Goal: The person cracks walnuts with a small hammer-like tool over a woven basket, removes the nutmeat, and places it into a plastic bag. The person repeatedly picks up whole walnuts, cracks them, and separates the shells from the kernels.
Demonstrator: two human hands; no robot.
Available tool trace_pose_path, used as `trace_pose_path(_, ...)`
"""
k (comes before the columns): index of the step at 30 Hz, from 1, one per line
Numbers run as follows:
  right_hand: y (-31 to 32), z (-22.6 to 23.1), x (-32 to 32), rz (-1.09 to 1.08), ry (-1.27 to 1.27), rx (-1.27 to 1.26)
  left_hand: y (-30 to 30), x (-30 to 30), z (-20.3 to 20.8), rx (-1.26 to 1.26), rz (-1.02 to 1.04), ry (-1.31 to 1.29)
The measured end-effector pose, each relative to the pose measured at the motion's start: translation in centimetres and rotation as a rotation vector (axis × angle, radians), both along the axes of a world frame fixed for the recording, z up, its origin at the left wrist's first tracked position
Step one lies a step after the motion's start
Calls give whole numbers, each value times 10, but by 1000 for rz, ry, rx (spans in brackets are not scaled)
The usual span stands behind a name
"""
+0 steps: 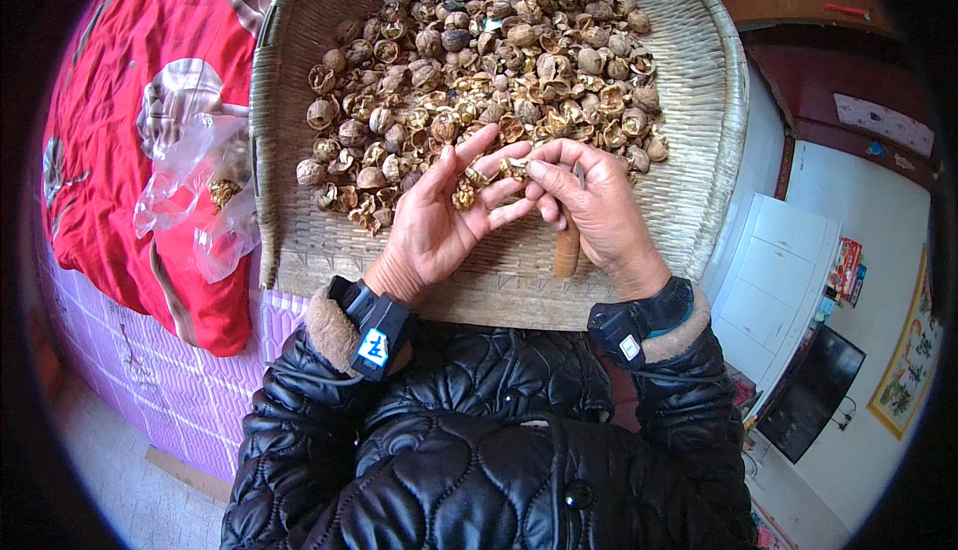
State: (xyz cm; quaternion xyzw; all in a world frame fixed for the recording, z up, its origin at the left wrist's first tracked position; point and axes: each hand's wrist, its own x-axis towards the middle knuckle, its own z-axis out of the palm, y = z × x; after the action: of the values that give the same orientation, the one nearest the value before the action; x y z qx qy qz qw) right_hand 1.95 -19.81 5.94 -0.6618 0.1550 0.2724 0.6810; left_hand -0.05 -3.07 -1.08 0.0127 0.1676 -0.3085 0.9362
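Above the near edge of a wicker tray (699,141), my left hand (439,216) is turned palm up with its fingers half curled. Walnut kernel pieces (465,194) lie against those fingers. My right hand (599,211) pinches a walnut piece (515,168) between thumb and fingertips, right at the left fingers. A small tool with a wooden handle (567,249) is also tucked in the right hand, the handle pointing down toward me; its other end is mostly hidden by the fingers. Beyond both hands spreads a heap of walnuts and broken shells (479,61).
Left of the tray, a clear plastic bag (205,191) with walnut bits rests on a red patterned cloth (120,131) over a purple quilted cover (160,360). To the right stand a white cabinet (773,271) and a dark screen (813,390). The tray's near edge meets my jacket.
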Motion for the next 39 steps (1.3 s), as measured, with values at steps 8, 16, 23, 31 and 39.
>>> trace_pose_path(8,1,-7,-2,-7,80,66,3,2,2,-52,17,-107)
trace_pose_path(16,8,-4,-2,314,-45,-235,0,1,-1,-105,60,-40)
trace_pose_path(23,25,1,-4,413,-546,-513,-1,1,-1,-21,56,-16)
trace_pose_path(31,35,-6,-4,420,-677,-619,-1,1,7,79,-2,-62)
trace_pose_path(39,20,3,-1,376,-866,-753,1,-1,3,441,-55,-159)
